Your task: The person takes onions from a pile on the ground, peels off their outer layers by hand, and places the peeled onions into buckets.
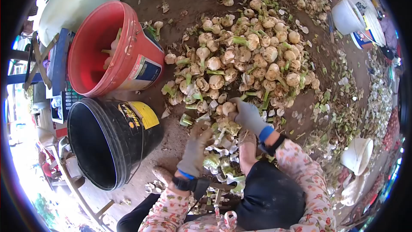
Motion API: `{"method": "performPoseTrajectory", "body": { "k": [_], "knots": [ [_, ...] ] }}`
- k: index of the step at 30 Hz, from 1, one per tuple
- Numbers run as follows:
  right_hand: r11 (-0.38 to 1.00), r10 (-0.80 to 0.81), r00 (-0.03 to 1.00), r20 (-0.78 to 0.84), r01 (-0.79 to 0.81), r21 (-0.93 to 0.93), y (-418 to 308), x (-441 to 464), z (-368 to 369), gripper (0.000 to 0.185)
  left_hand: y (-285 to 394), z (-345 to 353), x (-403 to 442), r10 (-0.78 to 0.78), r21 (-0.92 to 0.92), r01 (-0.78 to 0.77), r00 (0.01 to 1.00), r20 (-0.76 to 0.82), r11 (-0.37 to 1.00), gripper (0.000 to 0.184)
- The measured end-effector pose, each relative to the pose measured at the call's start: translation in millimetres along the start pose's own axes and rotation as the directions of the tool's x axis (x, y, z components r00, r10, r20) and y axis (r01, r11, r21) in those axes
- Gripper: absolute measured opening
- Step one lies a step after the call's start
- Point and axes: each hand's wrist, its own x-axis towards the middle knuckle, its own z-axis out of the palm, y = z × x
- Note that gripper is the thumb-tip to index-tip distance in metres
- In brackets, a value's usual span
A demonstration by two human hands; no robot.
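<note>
My right hand (248,115), in a grey glove with a blue cuff, has its fingers closed round a garlic bulb (228,108) at the near edge of a big heap of garlic bulbs (257,56) with cut green stems. Lower and to the left, my left hand (195,146) wears a soiled glove. Its fingers are curled, and whether anything is inside them is hidden. Peeled skins and stem scraps (221,157) lie on the ground between my hands and legs. A small wood-and-metal fixture (219,188) stands between my knees.
A red bucket (128,56) with a few bulbs inside lies tipped at the left, beside a black bucket (139,139). White buckets (346,15) stand at the far right. A white container (358,156) sits nearer, among scattered skins. A large pale sack (81,0) is at upper left.
</note>
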Motion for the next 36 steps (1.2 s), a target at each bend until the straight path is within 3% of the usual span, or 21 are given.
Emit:
{"method": "performPoseTrajectory", "body": {
  "k": [1, 3, 4, 5, 7, 8, 11, 12, 15, 18, 21, 24, 25, 27, 28, 31, 34, 36],
  "knots": [
    [0.998, -0.040, 0.999, 0.015, 0.039, 0.048, -19.2, -14.8, -9.7, 0.048, -15.2, 2.8, 10.2, 0.056, -0.032, -0.055, 0.998, 0.015, 0.998, 0.051],
    [0.960, -0.278, 0.955, 0.104, 0.273, 0.059, -38.4, -33.9, -15.9, 0.055, -26.4, 7.8, 23.7, 0.174, -0.089, -0.170, 0.984, 0.039, 0.981, 0.052],
    [0.814, -0.525, 0.826, -0.205, 0.558, 0.162, -37.6, -37.3, -9.4, 0.054, -20.7, 6.2, 24.4, 0.080, -0.162, -0.072, 0.996, 0.044, 0.984, 0.056],
    [0.805, -0.374, 0.899, -0.226, 0.436, 0.402, -39.0, -39.2, -10.8, 0.052, -15.4, 4.2, 21.4, 0.117, -0.165, -0.110, 0.992, 0.037, 0.980, 0.057],
    [0.588, -0.059, 0.988, -0.140, 0.148, 0.795, -40.9, -42.5, -17.7, 0.048, 1.9, 6.7, 11.8, 0.190, -0.168, -0.182, 0.981, 0.028, 0.969, 0.059],
    [0.431, -0.090, 0.989, -0.116, 0.144, 0.891, -40.5, -38.2, -20.9, 0.041, 2.2, 7.6, 11.0, 0.190, -0.156, -0.183, 0.981, 0.029, 0.971, 0.059],
    [0.613, -0.090, 0.981, 0.170, -0.080, 0.786, -54.8, -33.6, -33.6, 0.038, -6.4, 12.2, 9.1, 0.413, 0.166, -0.412, 0.910, 0.032, 0.896, 0.057],
    [0.446, -0.113, 0.976, 0.185, -0.116, 0.888, -56.9, -37.4, -25.9, 0.033, -11.4, 14.2, 11.5, 0.472, 0.240, -0.458, 0.882, -0.003, 0.856, 0.054],
    [0.612, -0.175, 0.976, 0.128, 0.006, 0.791, -47.6, -35.0, -22.5, 0.029, -15.0, 13.8, 8.7, 0.490, 0.292, -0.462, 0.871, -0.028, 0.837, 0.053],
    [0.616, -0.251, 0.961, 0.115, 0.067, 0.785, -44.0, -37.0, -22.8, 0.025, -20.7, 12.0, 5.6, 0.468, 0.243, -0.451, 0.883, -0.018, 0.859, 0.055],
    [0.580, -0.245, 0.942, 0.230, -0.047, 0.813, -45.4, -40.2, -32.6, 0.024, -16.3, 10.3, 1.7, 0.346, 0.102, -0.343, 0.938, -0.016, 0.934, 0.058],
    [0.619, -0.295, 0.923, 0.249, -0.014, 0.786, -43.0, -39.4, -37.7, 0.026, 13.6, 10.0, -14.4, 0.125, -0.035, -0.121, 0.984, 0.128, 0.992, 0.050],
    [0.592, -0.300, 0.920, 0.251, -0.026, 0.805, -42.9, -40.7, -38.8, 0.025, 15.0, 8.3, -13.3, 0.073, -0.201, -0.037, 0.982, 0.174, 0.979, 0.047],
    [0.538, -0.312, 0.915, 0.256, -0.052, 0.841, -41.7, -45.2, -39.7, 0.025, 13.9, 5.3, -10.3, -0.004, -0.498, 0.151, 0.959, 0.285, 0.854, 0.044],
    [0.626, -0.432, 0.901, 0.048, 0.262, 0.734, -33.8, -39.3, -28.9, 0.028, 7.7, 4.3, -6.8, -0.034, -0.459, 0.169, 0.957, 0.287, 0.872, 0.048],
    [0.479, -0.298, 0.948, 0.112, 0.047, 0.876, -31.3, -42.0, -13.9, 0.026, 12.2, -6.0, -0.1, -0.064, -0.502, 0.414, 0.815, 0.576, 0.759, 0.050],
    [0.581, -0.280, 0.955, -0.094, 0.246, 0.776, -40.1, -43.3, -22.0, 0.020, 25.1, 13.6, -13.4, 0.042, -0.270, -0.001, 0.988, 0.147, 0.963, 0.042],
    [0.691, -0.273, 0.962, 0.012, 0.188, 0.698, -38.5, -44.7, -25.4, 0.018, 15.3, 9.3, -8.1, 0.206, 0.093, -0.215, 0.974, 0.094, 0.972, 0.040]
  ]
}}
